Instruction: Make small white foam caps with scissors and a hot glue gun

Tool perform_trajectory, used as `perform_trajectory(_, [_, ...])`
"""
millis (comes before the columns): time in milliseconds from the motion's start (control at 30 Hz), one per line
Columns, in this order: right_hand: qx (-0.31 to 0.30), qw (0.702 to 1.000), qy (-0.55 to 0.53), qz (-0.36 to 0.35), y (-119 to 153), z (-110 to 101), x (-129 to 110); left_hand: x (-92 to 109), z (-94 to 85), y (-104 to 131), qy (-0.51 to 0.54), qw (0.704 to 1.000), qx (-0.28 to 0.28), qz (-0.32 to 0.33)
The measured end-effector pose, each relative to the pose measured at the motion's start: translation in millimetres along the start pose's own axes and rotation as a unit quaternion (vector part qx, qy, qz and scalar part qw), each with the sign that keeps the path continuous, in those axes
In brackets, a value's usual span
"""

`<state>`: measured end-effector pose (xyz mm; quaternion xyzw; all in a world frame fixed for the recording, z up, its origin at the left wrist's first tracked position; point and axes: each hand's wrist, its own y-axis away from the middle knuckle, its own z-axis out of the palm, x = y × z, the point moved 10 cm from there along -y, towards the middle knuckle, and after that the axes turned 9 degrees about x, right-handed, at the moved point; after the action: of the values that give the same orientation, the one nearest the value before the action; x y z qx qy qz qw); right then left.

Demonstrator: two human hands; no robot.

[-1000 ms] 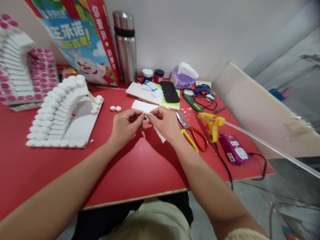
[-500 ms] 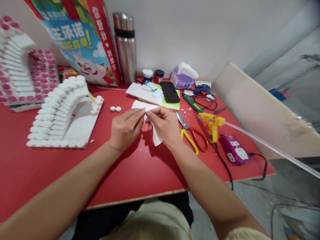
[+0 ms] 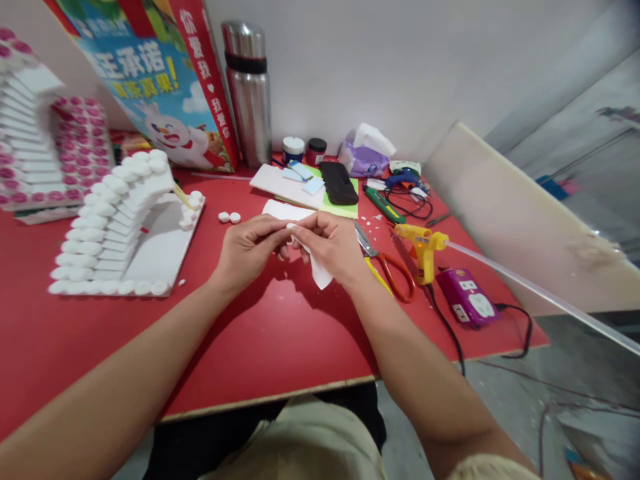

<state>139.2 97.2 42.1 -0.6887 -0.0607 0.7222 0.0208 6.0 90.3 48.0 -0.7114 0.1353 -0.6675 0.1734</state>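
Note:
Both hands meet over the red table. My left hand pinches at a small white piece between the fingertips, and my right hand closes on it from the other side. From under my right hand's fingers hangs a strip of white paper. The exact shape of the pinched piece is mostly hidden by the fingers. Left of them lie two small white rounds. Farther left stands a white stair-shaped model, its curved edge lined with similar rounds.
A yellow hot glue gun with a long clear stick stands right, near scissors and a purple power adapter. Behind are a green cutter, a steel thermos and a tissue pack. A pink-dotted model stands far left.
The fingers have shifted around the small white piece, and my left hand has opened out flatter, its thumb now stretched toward the right. The view has moved slightly.

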Motion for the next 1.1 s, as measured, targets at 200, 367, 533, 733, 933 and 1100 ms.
perform_trajectory(200, [0.043,0.986,0.135,-0.082,3,-3,-8,1,-3.6,3,0.007,0.998,0.057,-0.041])
perform_trajectory(367, [0.061,0.925,0.305,-0.22,15,5,-29,-15,-4.3,9,0.047,0.989,0.086,-0.114])
perform_trajectory(533, [0.07,0.948,0.258,-0.176,12,1,-21,4,-7.8,7,-0.034,0.995,0.095,-0.01])
perform_trajectory(733, [0.07,0.967,0.199,-0.146,11,-2,-17,27,-0.6,14,-0.164,0.973,0.077,0.143])
perform_trajectory(933, [0.081,0.969,0.189,-0.138,10,-9,-21,28,8.1,18,-0.19,0.964,0.039,0.18])
perform_trajectory(1100, [0.09,0.964,0.214,-0.132,9,-11,-19,27,8.8,19,-0.207,0.958,0.035,0.196])
